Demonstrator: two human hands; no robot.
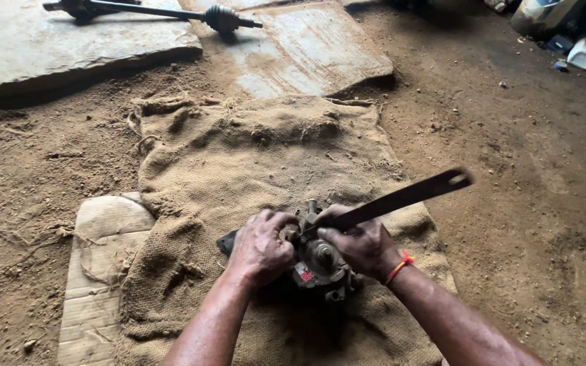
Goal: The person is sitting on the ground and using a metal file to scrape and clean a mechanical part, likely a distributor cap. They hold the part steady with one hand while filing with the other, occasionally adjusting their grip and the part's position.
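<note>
A dirty metal pump-like part (319, 266) with a small red tag lies on a burlap sack (252, 156) spread over the dirt floor. My left hand (260, 247) grips the part's left side and covers it. My right hand (363, 242), with an orange band at the wrist, presses on the part's right side and holds a long flat dark metal bar (401, 198). The bar's near end rests at the top of the part, and its far end points up to the right.
A piece of cardboard (100, 271) sticks out from under the sack at left. Flat stone slabs (69, 47) lie at the back, with a drive shaft (164, 10) on them. Plastic containers (581, 51) sit at the top right.
</note>
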